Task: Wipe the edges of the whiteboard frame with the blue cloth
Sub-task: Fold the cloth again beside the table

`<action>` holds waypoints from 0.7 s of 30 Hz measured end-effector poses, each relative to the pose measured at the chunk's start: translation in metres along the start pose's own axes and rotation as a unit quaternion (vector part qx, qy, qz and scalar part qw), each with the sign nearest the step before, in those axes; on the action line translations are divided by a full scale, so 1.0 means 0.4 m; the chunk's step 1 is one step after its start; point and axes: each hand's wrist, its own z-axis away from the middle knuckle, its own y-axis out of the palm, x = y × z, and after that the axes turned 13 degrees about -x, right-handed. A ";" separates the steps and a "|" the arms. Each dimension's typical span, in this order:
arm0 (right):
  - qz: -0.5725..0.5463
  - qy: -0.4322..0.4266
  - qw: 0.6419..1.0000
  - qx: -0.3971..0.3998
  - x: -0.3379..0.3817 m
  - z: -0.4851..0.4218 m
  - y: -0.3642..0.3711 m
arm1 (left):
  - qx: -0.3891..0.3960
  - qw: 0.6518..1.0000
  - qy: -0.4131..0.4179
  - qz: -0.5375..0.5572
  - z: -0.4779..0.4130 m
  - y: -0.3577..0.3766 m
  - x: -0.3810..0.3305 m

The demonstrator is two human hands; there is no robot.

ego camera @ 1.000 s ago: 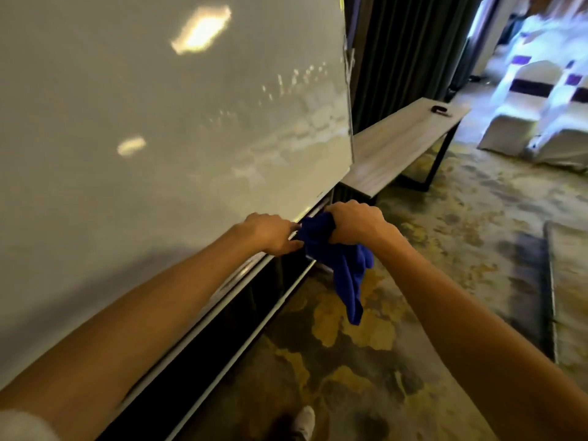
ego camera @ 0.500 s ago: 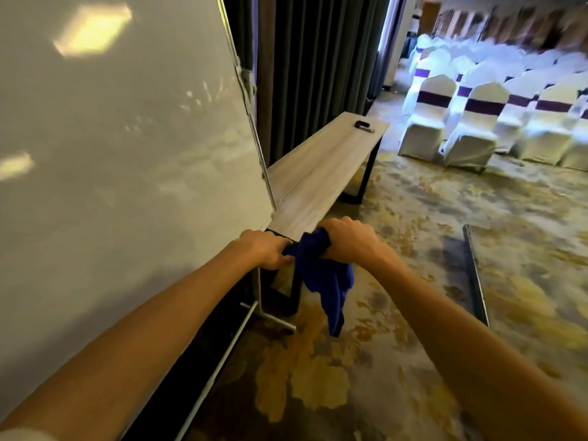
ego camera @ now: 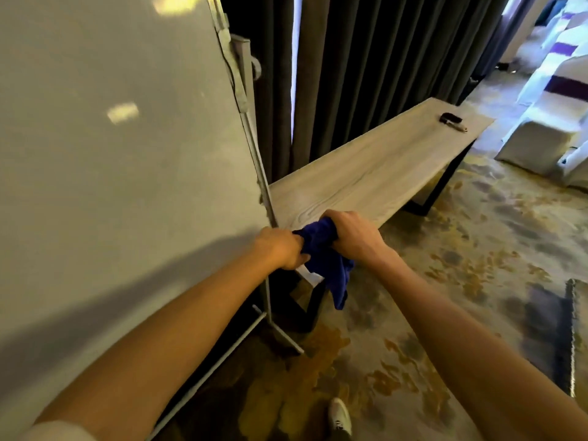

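Both hands, left (ego camera: pixel 281 251) and right (ego camera: pixel 351 237), fisted on cloth (ego camera: pixel 324 259); seemingly off frame (ego camera: pixel 254 148), so press it at eleven o'clock.

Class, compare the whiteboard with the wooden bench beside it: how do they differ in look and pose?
The whiteboard stands nearly upright in a thin metal frame; the wooden bench lies flat on black legs. The whiteboard is plain, glossy and reflects lights; the bench is matt with wood grain. Both are pale, flat and rectangular.
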 end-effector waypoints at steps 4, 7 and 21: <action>-0.027 -0.043 0.997 0.055 -0.103 -0.130 0.050 | 0.010 0.996 -0.064 0.053 -0.116 0.027 -0.017; -0.025 -0.059 0.995 0.075 -0.166 -0.204 0.109 | 0.012 0.993 -0.100 0.054 -0.185 0.052 -0.033; 0.054 -0.076 0.960 0.264 -0.289 -0.233 0.324 | 0.107 0.983 -0.131 0.068 -0.306 0.179 -0.089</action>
